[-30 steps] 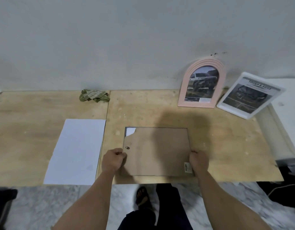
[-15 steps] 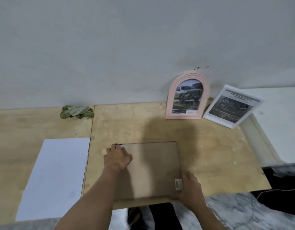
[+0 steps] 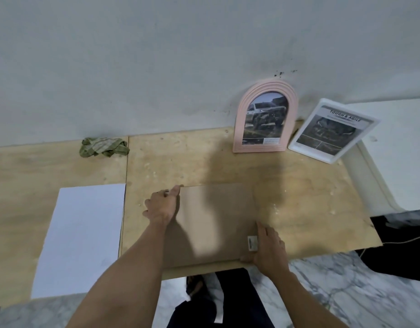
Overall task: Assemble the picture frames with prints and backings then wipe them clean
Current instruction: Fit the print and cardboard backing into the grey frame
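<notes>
Backing work is where you are: the brown fibreboard backing panel (image 3: 216, 221) lies flat on the pale plywood tabletop (image 3: 298, 197), near its front edge, and you seem to be seating it into a frame lying face down beneath it. Your left hand (image 3: 160, 205) rests at the panel's far left corner with fingers curled, the fingertip touching the corner; whether it pinches anything there you cannot tell from this angle. Your right hand (image 3: 267, 248) lies with loosely extended fingers on the near right corner, beside a small white label (image 3: 252, 243).

Next you will likely need to press each corner home and lock any tabs, then fetch the crumpled green cloth (image 3: 103, 146) lying well apart by the wall. A white paper sheet (image 3: 83, 237) lies to the left. The pink arched frame (image 3: 264, 117) and white rectangular frame (image 3: 333, 131), both with prints, lean at the back right.

The frame under the panel is hidden, its clips unseen. Motion blur softens the panel's edges.
</notes>
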Action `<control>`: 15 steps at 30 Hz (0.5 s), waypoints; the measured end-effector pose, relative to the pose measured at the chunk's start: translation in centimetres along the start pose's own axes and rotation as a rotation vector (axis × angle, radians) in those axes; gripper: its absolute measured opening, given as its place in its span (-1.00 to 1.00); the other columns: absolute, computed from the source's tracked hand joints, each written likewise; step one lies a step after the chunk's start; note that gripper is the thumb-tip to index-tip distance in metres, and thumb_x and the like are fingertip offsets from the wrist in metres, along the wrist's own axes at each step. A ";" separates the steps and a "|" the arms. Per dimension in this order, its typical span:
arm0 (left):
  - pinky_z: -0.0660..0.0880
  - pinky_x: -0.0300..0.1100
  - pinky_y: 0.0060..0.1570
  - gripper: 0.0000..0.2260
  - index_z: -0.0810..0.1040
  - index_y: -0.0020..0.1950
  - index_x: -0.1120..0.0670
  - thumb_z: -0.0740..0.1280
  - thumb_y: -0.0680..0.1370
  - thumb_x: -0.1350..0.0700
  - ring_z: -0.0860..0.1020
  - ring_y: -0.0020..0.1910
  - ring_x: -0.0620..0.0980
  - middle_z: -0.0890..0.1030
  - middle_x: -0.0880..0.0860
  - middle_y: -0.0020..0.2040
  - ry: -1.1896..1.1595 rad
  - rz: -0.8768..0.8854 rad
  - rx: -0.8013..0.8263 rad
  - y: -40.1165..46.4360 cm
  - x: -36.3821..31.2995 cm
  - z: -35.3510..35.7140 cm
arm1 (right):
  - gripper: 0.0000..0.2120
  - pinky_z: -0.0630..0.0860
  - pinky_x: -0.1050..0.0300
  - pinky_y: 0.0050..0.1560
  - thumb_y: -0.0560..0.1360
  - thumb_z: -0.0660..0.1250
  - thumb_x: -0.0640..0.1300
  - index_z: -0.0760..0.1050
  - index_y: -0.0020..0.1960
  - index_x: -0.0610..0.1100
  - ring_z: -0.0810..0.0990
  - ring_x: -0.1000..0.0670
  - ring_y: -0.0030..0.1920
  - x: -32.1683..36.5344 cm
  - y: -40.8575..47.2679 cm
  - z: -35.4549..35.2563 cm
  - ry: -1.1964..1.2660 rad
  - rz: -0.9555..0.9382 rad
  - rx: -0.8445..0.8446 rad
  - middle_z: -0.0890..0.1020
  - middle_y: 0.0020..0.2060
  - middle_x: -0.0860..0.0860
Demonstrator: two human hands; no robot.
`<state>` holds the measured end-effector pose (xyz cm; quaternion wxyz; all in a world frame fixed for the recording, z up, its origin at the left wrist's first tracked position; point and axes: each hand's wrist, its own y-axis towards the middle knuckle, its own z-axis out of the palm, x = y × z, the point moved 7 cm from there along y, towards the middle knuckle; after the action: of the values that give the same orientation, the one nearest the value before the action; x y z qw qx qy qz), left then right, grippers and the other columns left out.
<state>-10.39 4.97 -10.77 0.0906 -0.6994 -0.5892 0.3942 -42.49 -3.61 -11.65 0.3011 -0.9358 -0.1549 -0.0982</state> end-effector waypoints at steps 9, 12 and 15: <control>0.43 0.23 0.23 -0.37 0.62 -0.02 0.09 0.23 0.35 -0.44 0.50 0.16 0.27 0.60 0.19 0.12 -0.222 0.026 0.048 -0.5 0.0 -1.8 | -0.83 0.47 0.01 0.02 0.48 0.40 -0.13 0.53 0.06 -0.13 0.55 -0.13 0.05 -0.1 0.5 -3.7 0.686 0.126 -0.161 0.58 -0.02 -0.06; 0.51 0.15 0.13 -0.46 0.57 -0.15 0.15 0.31 0.44 -0.36 0.55 0.02 0.25 0.61 0.18 -0.02 -0.338 0.067 0.089 -1.2 -1.1 -1.6 | -0.89 0.47 0.05 -0.12 0.50 0.34 -0.32 0.57 -0.17 -0.18 0.57 -0.07 -0.16 -1.1 1.1 -6.9 1.009 0.190 -0.178 0.61 -0.25 -0.08; 0.48 0.03 0.01 -0.55 0.53 -0.23 0.15 0.39 0.46 -0.26 0.56 -0.11 0.16 0.62 0.12 -0.15 -0.471 0.097 0.163 -2.5 -3.1 -0.6 | -0.90 0.51 0.10 -0.22 0.50 0.33 -0.35 0.58 -0.17 -0.23 0.56 -0.05 -0.24 -3.0 1.6 -10.4 1.135 0.178 -0.158 0.61 -0.26 -0.09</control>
<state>-11.89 3.15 -7.54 -0.0123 -0.6059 -0.5263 0.5964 -45.66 -11.74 -5.06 0.2733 -0.7656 0.1179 -0.5703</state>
